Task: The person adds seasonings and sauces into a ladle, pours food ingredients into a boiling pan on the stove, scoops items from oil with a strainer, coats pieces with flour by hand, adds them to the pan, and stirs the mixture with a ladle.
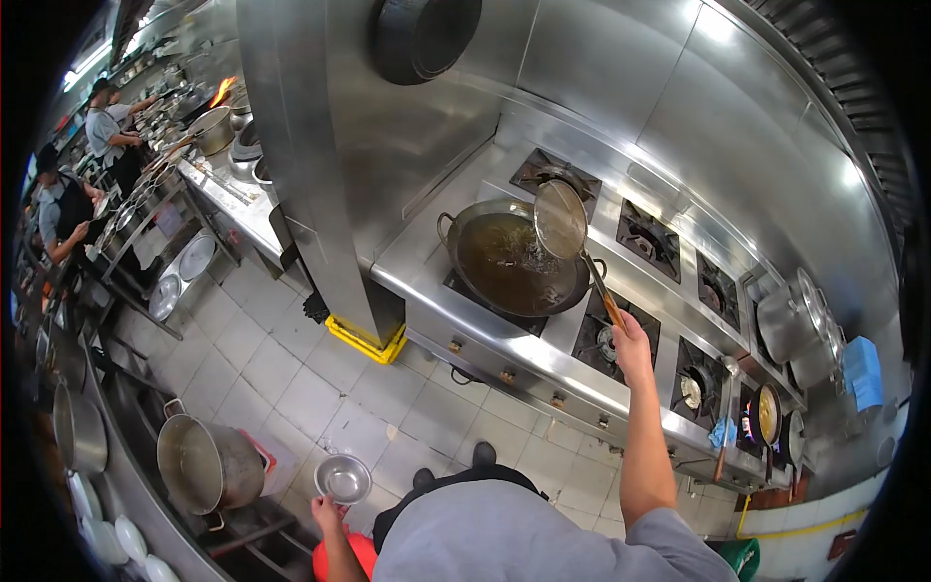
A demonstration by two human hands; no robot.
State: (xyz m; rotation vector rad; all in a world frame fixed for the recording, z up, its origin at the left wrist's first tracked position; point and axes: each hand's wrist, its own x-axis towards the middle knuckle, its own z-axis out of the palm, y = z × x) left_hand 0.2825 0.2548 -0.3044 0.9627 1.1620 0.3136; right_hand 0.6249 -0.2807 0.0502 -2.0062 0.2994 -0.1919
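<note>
My right hand (632,346) is closed around the wooden handle of a round mesh skimmer (560,221). The skimmer's head is tilted up over the right part of a large wok (472,300), which holds brownish liquid, probably oil. A few small pieces and ripples show in the liquid below the mesh. Low in the view, my left hand (330,514) grips the rim of a small steel bowl (343,479), held out above the floor. Nothing can be made out inside the bowl.
Several gas burners (648,239) line the steel stove. At its right end are a small pan (767,415) over a flame and a large stockpot (787,315). Behind me on the left stands a deep pot (208,466). Co-workers (109,136) stand at a far-left counter near a flame.
</note>
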